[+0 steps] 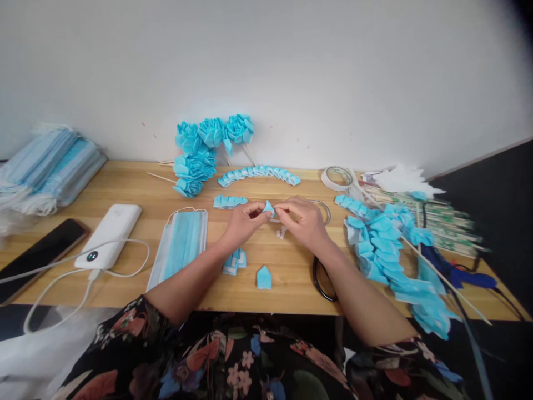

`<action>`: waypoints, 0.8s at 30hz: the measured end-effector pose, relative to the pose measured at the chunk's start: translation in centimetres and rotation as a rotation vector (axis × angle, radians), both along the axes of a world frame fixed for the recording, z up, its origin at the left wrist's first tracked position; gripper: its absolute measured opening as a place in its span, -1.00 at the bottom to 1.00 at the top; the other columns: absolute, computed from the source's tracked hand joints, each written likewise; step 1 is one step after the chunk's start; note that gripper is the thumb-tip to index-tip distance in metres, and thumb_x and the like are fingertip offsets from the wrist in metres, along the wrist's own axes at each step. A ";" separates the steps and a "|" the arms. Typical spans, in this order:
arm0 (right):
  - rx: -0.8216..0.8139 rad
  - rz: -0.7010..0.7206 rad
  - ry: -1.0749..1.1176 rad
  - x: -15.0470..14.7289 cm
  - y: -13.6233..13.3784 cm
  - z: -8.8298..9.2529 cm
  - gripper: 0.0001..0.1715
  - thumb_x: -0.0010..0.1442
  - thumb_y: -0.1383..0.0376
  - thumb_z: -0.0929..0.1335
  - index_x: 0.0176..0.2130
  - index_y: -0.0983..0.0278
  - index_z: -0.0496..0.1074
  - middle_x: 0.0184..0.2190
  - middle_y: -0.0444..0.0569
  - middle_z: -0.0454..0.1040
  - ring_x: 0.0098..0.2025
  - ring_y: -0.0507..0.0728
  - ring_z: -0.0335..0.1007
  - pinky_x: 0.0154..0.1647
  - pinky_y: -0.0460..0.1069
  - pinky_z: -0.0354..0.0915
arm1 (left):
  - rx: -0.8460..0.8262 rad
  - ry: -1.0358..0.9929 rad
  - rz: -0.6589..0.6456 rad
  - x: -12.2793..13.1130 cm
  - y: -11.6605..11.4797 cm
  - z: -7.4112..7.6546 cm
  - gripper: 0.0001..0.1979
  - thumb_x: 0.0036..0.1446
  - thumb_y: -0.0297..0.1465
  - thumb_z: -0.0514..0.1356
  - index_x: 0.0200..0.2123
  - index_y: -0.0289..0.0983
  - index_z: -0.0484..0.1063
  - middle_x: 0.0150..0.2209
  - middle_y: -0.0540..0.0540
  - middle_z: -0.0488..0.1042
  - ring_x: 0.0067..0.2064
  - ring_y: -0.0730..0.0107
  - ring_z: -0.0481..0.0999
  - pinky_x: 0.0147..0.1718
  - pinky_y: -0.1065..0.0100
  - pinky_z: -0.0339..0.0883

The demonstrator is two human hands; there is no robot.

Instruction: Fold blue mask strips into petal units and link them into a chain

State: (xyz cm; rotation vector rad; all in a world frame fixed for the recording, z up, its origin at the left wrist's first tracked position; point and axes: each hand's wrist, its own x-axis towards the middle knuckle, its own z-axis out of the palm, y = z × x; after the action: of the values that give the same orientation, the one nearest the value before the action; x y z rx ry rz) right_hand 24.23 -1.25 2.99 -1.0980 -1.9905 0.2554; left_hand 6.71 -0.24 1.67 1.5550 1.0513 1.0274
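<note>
My left hand [242,220] and my right hand [302,220] meet above the middle of the wooden table [137,191]. Both pinch a small folded blue piece [268,208] between their fingertips. A finished folded blue piece [264,277] lies near the front edge. A small stack of folded pieces [234,261] sits beside my left forearm. A flat blue face mask [181,245] lies left of my left hand.
Blue mask flowers on sticks [206,150] lean at the wall, with a curved row of folded pieces [258,173] before them. Tape rolls [337,178], a heap of blue pieces [385,250] and sticks lie right. Mask stacks [50,166], a power bank [110,233] and phone [39,253] lie left.
</note>
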 end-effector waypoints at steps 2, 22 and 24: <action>0.000 0.006 0.005 0.0 0.0 0.0 -0.85 0.22 0.32 0.33 -0.35 0.19 0.51 -0.42 -0.09 0.55 -0.33 0.10 0.43 -0.25 0.03 0.29 | 0.008 0.000 0.001 0.0 0.0 0.0 -0.78 0.06 -0.27 0.20 -0.49 -0.31 0.42 -0.53 0.03 0.33 -0.44 0.49 0.25 -0.43 0.42 0.12; 0.033 0.000 -0.016 0.1 0.1 -0.1 -0.82 0.24 0.32 0.32 -0.37 0.21 0.50 -0.44 -0.08 0.54 -0.34 0.11 0.43 -0.28 0.03 0.28 | 0.018 -0.002 0.000 0.0 0.0 0.0 -0.80 0.06 -0.29 0.21 -0.50 -0.31 0.43 -0.52 0.02 0.35 -0.43 0.48 0.26 -0.42 0.41 0.11; 0.044 -0.010 -0.017 0.1 0.1 -0.2 -0.83 0.23 0.33 0.32 -0.37 0.20 0.50 -0.43 -0.08 0.55 -0.34 0.11 0.43 -0.27 0.03 0.28 | 0.015 -0.008 0.001 0.0 0.1 0.0 -0.79 0.06 -0.29 0.22 -0.50 -0.31 0.44 -0.53 0.03 0.34 -0.44 0.49 0.25 -0.42 0.42 0.11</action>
State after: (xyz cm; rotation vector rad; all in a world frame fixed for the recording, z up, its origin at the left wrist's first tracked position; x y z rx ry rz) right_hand 24.34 -1.14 2.79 -1.0857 -1.9953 0.1969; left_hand 6.70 -0.19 1.63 1.5613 1.0412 1.0438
